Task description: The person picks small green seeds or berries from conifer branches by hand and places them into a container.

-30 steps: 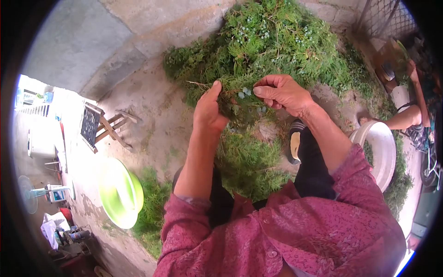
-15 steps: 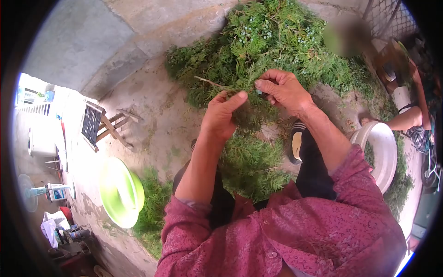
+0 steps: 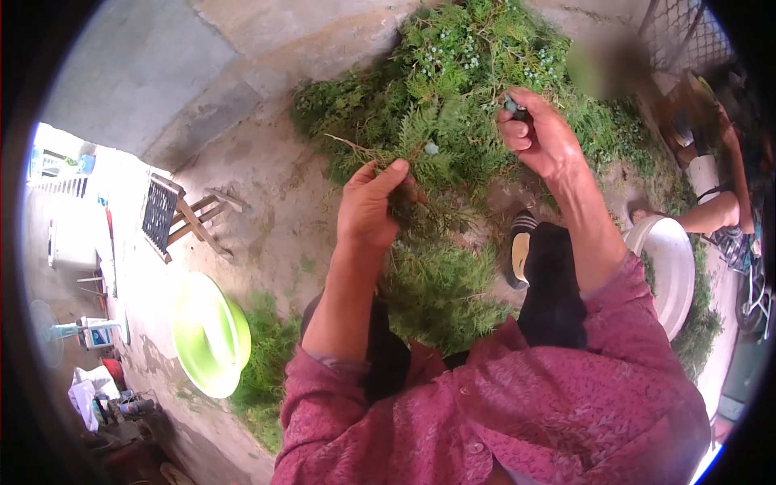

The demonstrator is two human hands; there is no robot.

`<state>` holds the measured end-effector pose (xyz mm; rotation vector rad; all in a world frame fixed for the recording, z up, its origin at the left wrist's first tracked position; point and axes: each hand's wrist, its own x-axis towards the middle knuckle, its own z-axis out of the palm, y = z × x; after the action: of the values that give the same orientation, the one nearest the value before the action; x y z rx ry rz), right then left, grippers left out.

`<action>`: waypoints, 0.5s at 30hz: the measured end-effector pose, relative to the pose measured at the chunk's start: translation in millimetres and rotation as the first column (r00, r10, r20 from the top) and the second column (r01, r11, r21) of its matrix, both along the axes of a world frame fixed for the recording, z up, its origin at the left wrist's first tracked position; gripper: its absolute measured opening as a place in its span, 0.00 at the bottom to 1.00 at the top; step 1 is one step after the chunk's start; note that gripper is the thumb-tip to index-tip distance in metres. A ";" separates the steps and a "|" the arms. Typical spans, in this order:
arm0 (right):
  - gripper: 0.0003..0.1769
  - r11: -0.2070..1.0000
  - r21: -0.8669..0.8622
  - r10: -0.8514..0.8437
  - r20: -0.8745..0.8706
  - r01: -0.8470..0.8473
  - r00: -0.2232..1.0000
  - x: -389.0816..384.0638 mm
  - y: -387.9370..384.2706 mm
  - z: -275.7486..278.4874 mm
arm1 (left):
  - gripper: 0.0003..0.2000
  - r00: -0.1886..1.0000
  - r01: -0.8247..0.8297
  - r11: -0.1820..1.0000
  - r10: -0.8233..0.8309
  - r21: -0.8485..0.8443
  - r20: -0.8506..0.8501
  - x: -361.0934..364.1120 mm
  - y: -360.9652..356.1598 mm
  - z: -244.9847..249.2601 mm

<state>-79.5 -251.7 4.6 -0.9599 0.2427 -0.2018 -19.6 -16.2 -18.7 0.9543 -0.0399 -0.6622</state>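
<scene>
My left hand (image 3: pixel 370 206) is closed around the stem of a leafy evergreen sprig (image 3: pixel 416 167), thumb on top. One pale blue-green cone (image 3: pixel 432 149) shows on the sprig, and its bare woody end sticks out to the left. Held up to the right, my right hand (image 3: pixel 548 139) has its fingers curled around small blue-green cones (image 3: pixel 511 105); how many is hidden. Behind both hands rises a large pile of cut evergreen branches (image 3: pixel 485 56) bearing similar cones. More green sprigs (image 3: pixel 444 279) lie between my feet.
On the left stand a lime-green basin (image 3: pixel 244 331) and a folding stool (image 3: pixel 184 218). A white tub (image 3: pixel 685 279) is at my right, near another person's leg (image 3: pixel 715 212). More foliage (image 3: pixel 263 380) lies beside the basin. My shoe (image 3: pixel 520 255) rests on the concrete.
My right hand has moved away from the sprig, up and to the right, with cones in its fingers. My left hand has shifted slightly left and down, still holding the sprig.
</scene>
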 end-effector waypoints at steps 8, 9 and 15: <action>0.09 0.939 0.202 0.292 -0.042 -0.279 0.955 0.4 34.6 4.7 | 0.07 0.998 -0.045 0.998 0.047 0.052 -0.039 -0.6 -6.7 -0.2; 0.10 0.960 0.082 0.276 -0.095 -0.268 0.957 0.4 37.9 4.4 | 0.07 0.999 -0.036 0.998 0.038 0.048 -0.034 -1.0 -7.5 -1.5; 0.19 0.947 0.086 0.322 -0.200 -0.310 0.925 1.8 44.3 6.7 | 0.07 1.000 -0.023 0.999 0.024 0.047 -0.016 -3.8 -12.6 -1.6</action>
<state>-77.7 -207.4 11.4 -0.9547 0.2834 0.2050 -23.4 -28.7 -20.3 0.9926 0.0014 -0.6519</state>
